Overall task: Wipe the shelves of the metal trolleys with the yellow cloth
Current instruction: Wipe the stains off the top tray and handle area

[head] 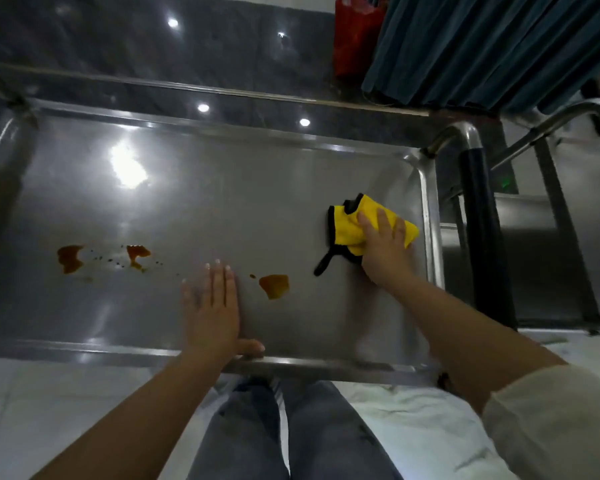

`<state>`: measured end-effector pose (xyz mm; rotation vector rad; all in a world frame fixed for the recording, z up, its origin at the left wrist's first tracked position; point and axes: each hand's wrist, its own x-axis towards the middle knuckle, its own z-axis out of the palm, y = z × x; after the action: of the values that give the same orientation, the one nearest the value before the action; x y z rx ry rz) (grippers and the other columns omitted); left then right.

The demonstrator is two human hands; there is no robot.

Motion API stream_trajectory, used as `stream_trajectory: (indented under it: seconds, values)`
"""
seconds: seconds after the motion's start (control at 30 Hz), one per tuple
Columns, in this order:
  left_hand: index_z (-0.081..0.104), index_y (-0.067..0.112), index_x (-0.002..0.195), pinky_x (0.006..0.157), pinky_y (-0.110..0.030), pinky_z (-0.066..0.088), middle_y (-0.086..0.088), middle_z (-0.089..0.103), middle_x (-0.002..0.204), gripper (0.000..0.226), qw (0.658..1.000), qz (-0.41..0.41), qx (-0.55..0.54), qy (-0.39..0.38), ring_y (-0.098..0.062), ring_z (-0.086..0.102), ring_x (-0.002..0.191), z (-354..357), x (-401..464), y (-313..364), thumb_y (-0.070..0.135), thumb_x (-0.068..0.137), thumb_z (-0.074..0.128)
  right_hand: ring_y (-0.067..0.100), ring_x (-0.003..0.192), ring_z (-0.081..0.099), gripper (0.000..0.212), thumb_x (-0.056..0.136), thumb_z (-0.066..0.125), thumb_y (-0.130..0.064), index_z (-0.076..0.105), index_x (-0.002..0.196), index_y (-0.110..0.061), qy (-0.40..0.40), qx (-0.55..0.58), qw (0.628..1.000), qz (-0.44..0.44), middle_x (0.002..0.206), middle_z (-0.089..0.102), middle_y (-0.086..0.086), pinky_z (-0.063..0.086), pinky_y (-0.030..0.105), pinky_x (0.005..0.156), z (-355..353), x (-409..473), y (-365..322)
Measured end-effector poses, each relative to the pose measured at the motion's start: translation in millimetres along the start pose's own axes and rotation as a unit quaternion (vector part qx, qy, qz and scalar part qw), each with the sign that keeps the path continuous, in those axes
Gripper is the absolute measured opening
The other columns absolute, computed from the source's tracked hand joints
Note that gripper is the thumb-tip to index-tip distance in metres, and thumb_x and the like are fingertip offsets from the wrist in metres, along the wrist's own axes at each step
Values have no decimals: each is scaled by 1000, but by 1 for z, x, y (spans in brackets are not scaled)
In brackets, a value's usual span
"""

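While lying flat with fingers straight, left hand [212, 308] pressing trolley shelf [187, 202]. Right hand [383, 249] pressing yellow cloth [352, 223], fingers spread. Brown spills [274, 285] sitting between hands.

Left hand [212, 306]: flat, palm down, fingers straight and close together, pointing away from the body; thumb splayed to the right along the near rim of the trolley shelf [326, 370]; palm resting on the shelf just inside that rim; left forearm bare, running back and down to the lower left.

Right hand [383, 249]: palm down, fingers spread and straight, pressing on the yellow cloth [347, 225] near the shelf's right rim; wrist slightly bent; right forearm bare, crossing the shelf's near right corner; pale sleeve pushed up towards the elbow.

Legs: in grey trousers, standing just beside the shelf's near rim.
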<state>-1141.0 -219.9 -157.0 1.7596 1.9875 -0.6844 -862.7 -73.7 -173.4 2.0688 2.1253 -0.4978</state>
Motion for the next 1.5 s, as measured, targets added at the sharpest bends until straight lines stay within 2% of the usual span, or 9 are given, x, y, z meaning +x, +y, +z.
stream_trajectory:
  seconds: [0.2, 0.4, 0.57, 0.73, 0.9, 1.07, 1.2, 1.37, 1.5]
  values:
    - [-50, -1, 123, 109, -64, -14, -23, -49, 137, 151, 997, -69, -40, -14, -40, -32, 139, 9, -6, 3, 92, 56, 47, 38, 145, -7, 73, 89, 44, -16, 11, 146, -47, -4, 6, 1000, -20, 160, -2, -2, 12, 74, 104, -29, 97, -8]
    - [-41, 1, 135, 109, -68, -6, -21, -47, 140, 154, 989, -127, -74, -12, -40, -30, 140, 16, -10, 5, 94, 51, 49, 43, 143, -1, 64, 90, 46, -20, 21, 146, -39, -1, 49, 999, 1, 160, 6, 2, 15, 70, 106, -53, 139, -37]
    - [-43, 3, 134, 106, -69, -13, -20, -47, 144, 161, 992, -109, -67, -7, -39, -35, 137, 11, -2, -2, 98, 41, 48, 38, 144, 6, 60, 86, 46, -6, 39, 142, -28, -2, 12, 991, -133, 158, 19, 7, 19, 63, 109, -48, 94, -33]
    - [-46, 4, 132, 107, -66, -15, -18, -52, 139, 160, 993, -84, -88, -2, -37, -38, 136, 9, -4, -8, 101, 40, 42, 27, 147, 6, 57, 78, 47, 2, 57, 125, -29, -21, 44, 979, -197, 155, 28, -6, 23, 65, 105, -14, 5, -27]
    - [-42, 5, 135, 111, -65, -10, -17, -45, 146, 153, 984, -98, -151, -3, -37, -37, 137, 21, -19, -16, 104, 35, 18, 39, 144, 16, 54, 75, 50, -2, 63, 121, -27, 11, 41, 970, -238, 150, 39, 1, 26, 71, 99, 19, -92, -28]
    - [-38, 0, 137, 114, -62, -6, -21, -37, 150, 158, 977, -131, -169, 13, -38, -30, 141, 30, -27, -53, 104, 30, 12, 46, 138, 24, 61, 83, 40, -11, 38, 138, -37, 47, -10, 957, -286, 150, 39, 3, 30, 76, 93, 48, -157, -52]
    - [-32, -5, 139, 112, -61, -8, -26, -31, 151, 163, 962, -174, -210, -15, -40, -24, 142, 35, -31, -78, 105, 28, 16, 46, 139, 24, 79, 75, 66, -7, 39, 142, -39, 43, -55, 953, -294, 151, 36, 5, 30, 77, 92, 50, -145, -88]
    - [-27, -8, 140, 114, -60, -6, -31, -27, 150, 165, 950, -190, -244, -47, -43, -22, 142, 36, -29, -87, 105, 34, 28, 30, 147, -2, 79, 86, 48, -10, 15, 143, -55, 11, -59, 983, -176, 160, 9, -9, 17, 69, 106, 46, -101, -134]
    - [-34, -8, 136, 115, -61, -5, -32, -35, 146, 166, 945, -186, -261, -70, -45, -29, 139, 36, -25, -91, 104, 35, 35, 36, 146, 3, 82, 82, 49, -2, 23, 144, -49, 19, -68, 979, -191, 160, 13, -3, 25, 68, 102, 48, -114, -142]
